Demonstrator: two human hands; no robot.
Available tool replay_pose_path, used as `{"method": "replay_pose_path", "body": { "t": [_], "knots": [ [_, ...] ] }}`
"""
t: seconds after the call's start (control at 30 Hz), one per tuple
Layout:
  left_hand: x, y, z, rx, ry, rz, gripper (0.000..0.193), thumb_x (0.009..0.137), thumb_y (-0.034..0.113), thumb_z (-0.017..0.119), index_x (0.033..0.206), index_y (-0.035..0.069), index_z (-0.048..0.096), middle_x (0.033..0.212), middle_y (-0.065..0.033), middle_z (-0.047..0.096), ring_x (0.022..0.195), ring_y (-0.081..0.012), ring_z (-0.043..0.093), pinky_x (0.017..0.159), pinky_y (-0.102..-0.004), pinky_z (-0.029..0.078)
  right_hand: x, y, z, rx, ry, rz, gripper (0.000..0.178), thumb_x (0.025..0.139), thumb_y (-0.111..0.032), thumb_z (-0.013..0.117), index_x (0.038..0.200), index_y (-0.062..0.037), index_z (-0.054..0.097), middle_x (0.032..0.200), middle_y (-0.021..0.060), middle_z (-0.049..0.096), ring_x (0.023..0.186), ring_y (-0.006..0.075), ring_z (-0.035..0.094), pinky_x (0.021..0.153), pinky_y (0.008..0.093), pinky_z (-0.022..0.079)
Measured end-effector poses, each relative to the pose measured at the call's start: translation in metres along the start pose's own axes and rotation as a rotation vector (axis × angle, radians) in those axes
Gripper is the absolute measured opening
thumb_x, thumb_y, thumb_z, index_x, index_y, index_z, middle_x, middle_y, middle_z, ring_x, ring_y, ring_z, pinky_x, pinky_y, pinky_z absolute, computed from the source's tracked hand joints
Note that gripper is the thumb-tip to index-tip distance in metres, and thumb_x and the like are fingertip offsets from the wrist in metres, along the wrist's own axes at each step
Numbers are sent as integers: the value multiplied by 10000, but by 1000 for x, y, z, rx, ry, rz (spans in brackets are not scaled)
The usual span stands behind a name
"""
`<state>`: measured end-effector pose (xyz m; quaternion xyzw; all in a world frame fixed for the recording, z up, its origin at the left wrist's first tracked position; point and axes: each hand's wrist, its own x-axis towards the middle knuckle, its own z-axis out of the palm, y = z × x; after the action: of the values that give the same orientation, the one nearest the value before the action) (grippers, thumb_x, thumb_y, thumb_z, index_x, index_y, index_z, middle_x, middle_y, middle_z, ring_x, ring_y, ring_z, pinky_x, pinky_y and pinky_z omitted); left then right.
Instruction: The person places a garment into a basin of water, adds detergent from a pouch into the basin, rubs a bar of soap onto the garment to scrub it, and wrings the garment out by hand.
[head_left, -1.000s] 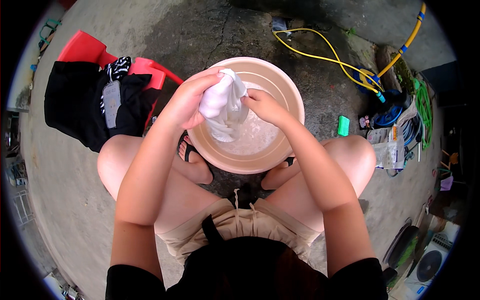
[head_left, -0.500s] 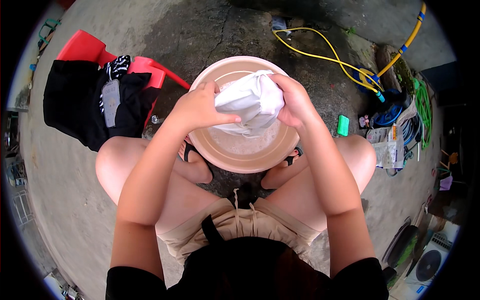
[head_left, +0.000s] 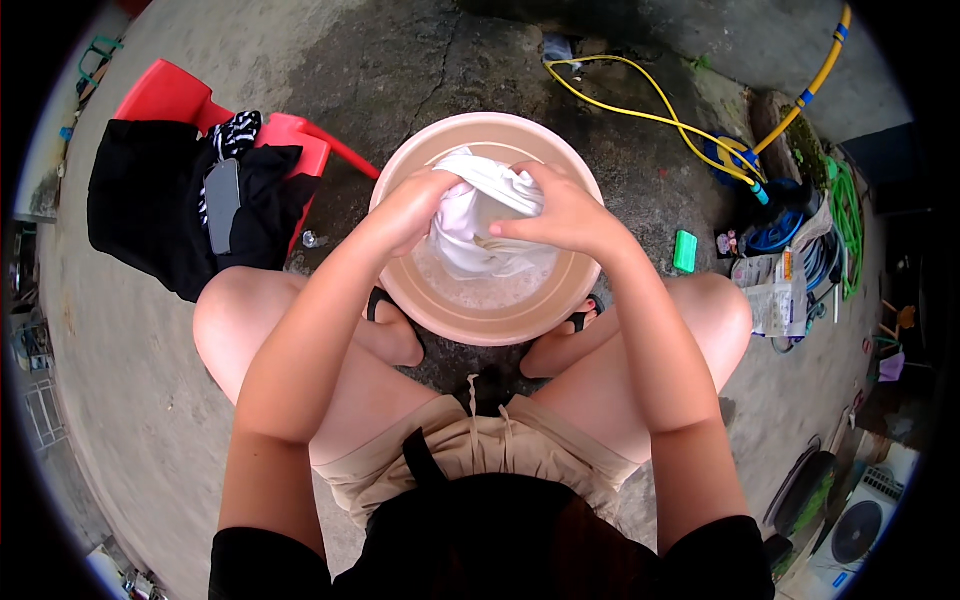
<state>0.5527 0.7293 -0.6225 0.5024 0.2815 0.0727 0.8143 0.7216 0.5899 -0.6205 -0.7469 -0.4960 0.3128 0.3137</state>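
A white cloth [head_left: 475, 225], wet and bunched with a fold open in its middle, is held low inside a round pale-pink basin [head_left: 480, 325]. Foamy water shows below it. My left hand [head_left: 415, 212] is closed on the cloth's left side, its fingertips partly hidden in the folds. On the opposite side my right hand [head_left: 562, 208] grips the upper right folds, with the thumb stretched toward the middle of the cloth. What kind of garment or cloth it is, I cannot tell.
A red plastic chair [head_left: 165, 95] at left bears black clothes [head_left: 140, 200] and a phone [head_left: 224, 205]. Right of the basin lies a green soap bar or box [head_left: 685, 251]. Farther right are a yellow hose [head_left: 640, 115], a green hose [head_left: 848, 225] and newspaper [head_left: 775, 300].
Both hands have lowered the cloth into the basin and shifted their grip. The bundle has opened into loose folds. The phone's lit screen has gone dark.
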Motion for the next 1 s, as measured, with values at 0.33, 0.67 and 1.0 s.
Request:
{"method": "replay_pose_path", "body": {
  "t": [0.33,0.67,1.0],
  "knots": [
    [-12,21,-38,81,-68,-46,470,861,237,584,1245,-29,540,1171,-120,626,1097,-191,597,952,-332,462,22,1,22,594,30,130,319,927,-160,580,1193,15,601,1126,110,654,989,220,653,837,343,523],
    [-9,13,-28,1201,-32,-89,375,874,276,631,1104,-20,650,1063,-130,696,998,-264,654,902,-369,475,8,-22,9,1242,-88,221,553,890,-147,631,1366,33,414,1220,156,594,1055,216,639,843,337,548],
    [-28,33,-8,-204,-76,-225,407,900,128,562,1259,-64,540,1212,-156,627,1072,-240,637,940,-382,507,3,-10,10,116,-346,81,492,798,-292,718,1178,11,643,1115,180,670,1026,295,642,888,339,483]
  ]
}}
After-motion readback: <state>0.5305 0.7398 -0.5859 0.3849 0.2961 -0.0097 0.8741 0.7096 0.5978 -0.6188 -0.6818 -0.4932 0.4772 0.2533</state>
